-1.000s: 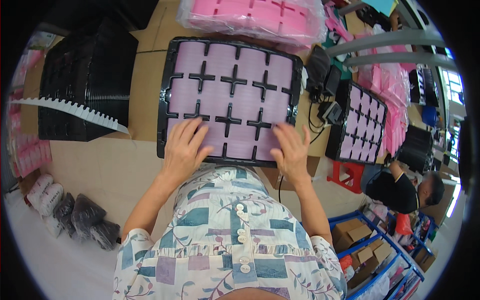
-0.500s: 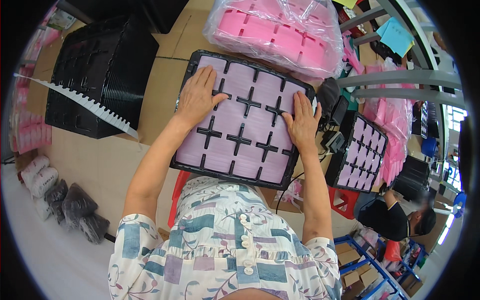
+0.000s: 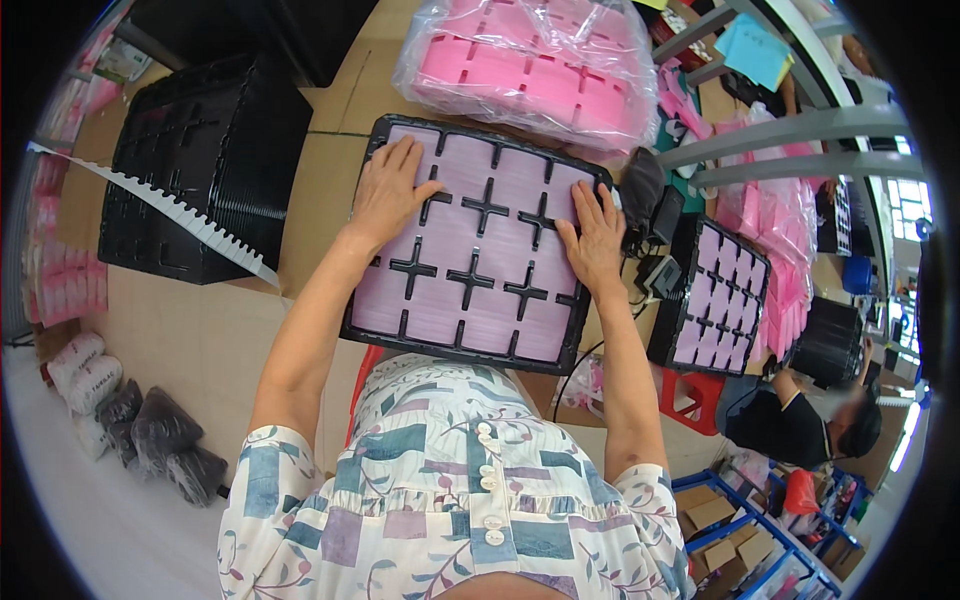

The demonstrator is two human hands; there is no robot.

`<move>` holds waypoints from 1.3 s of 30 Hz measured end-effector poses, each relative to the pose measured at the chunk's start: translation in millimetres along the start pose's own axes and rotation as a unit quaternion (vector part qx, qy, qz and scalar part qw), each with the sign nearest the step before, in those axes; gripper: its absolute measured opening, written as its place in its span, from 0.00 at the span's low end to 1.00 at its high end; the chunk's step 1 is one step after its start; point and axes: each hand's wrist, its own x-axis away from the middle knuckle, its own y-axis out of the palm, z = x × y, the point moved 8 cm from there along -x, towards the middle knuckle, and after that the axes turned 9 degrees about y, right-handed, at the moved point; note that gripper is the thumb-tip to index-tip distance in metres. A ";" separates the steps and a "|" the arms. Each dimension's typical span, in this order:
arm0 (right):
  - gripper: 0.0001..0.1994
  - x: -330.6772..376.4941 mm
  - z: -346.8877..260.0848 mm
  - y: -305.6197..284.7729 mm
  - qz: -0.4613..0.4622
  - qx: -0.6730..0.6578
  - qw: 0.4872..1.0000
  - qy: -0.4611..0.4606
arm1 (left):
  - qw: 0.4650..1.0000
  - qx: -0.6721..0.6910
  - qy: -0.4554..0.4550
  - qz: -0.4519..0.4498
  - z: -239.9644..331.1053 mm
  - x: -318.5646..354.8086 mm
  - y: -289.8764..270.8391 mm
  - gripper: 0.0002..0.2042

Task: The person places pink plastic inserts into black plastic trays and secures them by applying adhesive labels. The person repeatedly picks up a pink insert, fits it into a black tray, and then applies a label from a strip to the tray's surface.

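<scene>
one black compartment tray (image 3: 470,270) filled with pink stacks lies flat on the cardboard-covered table (image 3: 200,340). left hand (image 3: 388,195) and right hand (image 3: 597,238) rest spread flat on it, gripping nothing. one stack of empty black trays (image 3: 200,170) to the left, one bagged pink bundle (image 3: 530,70) beyond, one second filled tray (image 3: 715,300) to the right.

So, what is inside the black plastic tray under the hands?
The black plastic tray holds pale pink flat pieces in compartments parted by black crosses. The left hand and right hand lie flat on them, covering some pieces. What lies below cannot be seen.
</scene>
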 end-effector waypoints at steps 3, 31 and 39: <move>0.25 -2.5 17.5 1.7 -0.006 -0.214 0.977 0.010 | 0.996 0.071 -0.004 0.058 -13.9 16.2 -1.1 0.25; 0.23 168.0 67.0 -122.7 0.165 -0.214 0.914 0.302 | 0.917 0.309 -0.237 0.081 83.1 99.3 -104.4 0.21; 0.18 307.9 367.0 -171.5 0.177 -0.074 0.856 0.480 | 0.910 0.344 0.124 -0.197 338.5 -26.9 51.2 0.37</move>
